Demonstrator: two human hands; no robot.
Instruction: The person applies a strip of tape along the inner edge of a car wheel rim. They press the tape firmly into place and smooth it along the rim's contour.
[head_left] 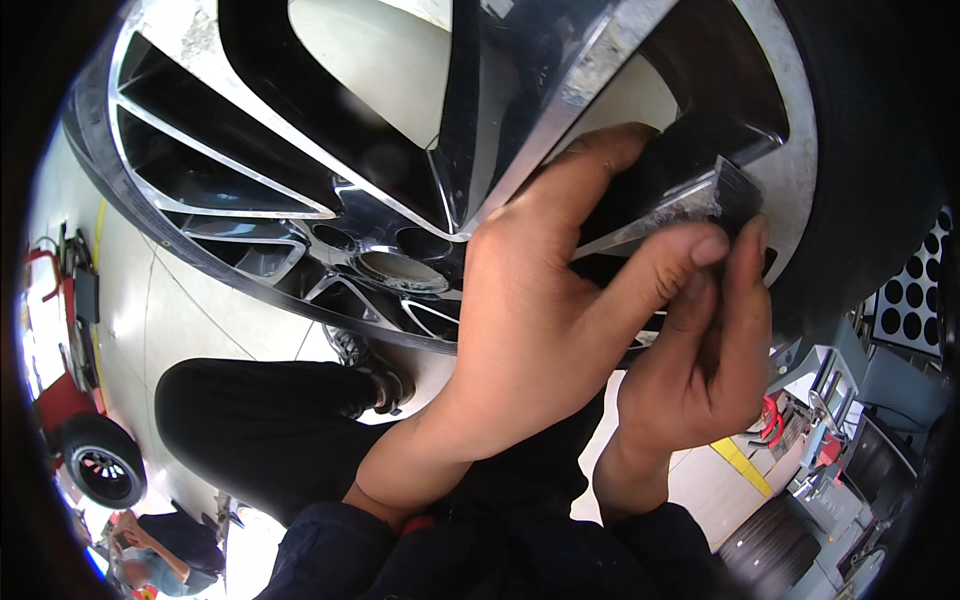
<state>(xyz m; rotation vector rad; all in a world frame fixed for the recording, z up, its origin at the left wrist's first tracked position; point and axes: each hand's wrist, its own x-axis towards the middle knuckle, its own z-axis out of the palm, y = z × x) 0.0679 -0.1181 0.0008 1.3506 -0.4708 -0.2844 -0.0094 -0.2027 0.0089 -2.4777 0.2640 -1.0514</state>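
Observation:
A large alloy wheel rim [402, 270], black with bright machined spokes, fills the upper half, with a black tyre [868, 150] around it. Scuffed, dull patches mark its face and spokes. My left hand [530, 300] lies across the rim, its index finger stretched over a spoke opening and its thumb reaching out to the right; the other fingers are hidden. My right hand [700, 360] pinches a small dark grey piece of sandpaper [737, 190] against the outer end of a spoke. The left thumb tip is close to the right fingers.
Below the rim is my bent knee [250, 420] in black trousers. A loose wheel [102, 462] stands at far left, near another person [165, 550]. Tyres [770, 550] and grey workshop equipment [835, 400] stand at lower right. Yellow lines cross the pale tiled floor [190, 310].

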